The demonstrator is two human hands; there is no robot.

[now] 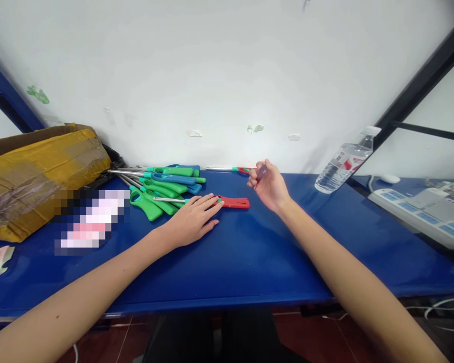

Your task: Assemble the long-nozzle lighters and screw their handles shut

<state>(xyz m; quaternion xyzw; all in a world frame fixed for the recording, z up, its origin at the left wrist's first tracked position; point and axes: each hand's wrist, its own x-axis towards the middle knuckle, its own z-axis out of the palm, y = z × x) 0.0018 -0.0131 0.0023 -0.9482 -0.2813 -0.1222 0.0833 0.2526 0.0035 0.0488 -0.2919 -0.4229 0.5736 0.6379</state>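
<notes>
A red long-nosed gas lighter (pixel 234 202) lies on the blue table, its metal nozzle pointing left. My left hand (pixel 194 219) rests flat across its middle, fingers stretched out and thumb apart, covering part of the handle. Closed around the purple see-through handle of a screwdriver (pixel 262 172) is my right hand (pixel 272 186). The screwdriver's thin shaft slants down to the right end of the red handle; whether the tip sits in a screw is too small to tell. Several green lighters (pixel 147 205) and blue lighters (pixel 174 178) are heaped left of my hands.
Behind my right hand, another red lighter (pixel 244 170) lies by the wall. A taped cardboard box (pixel 45 176) stands at the left. At the right are a water bottle (pixel 342 161) and a white power strip (pixel 419 212). The blue table (pixel 249 272) ends just before me.
</notes>
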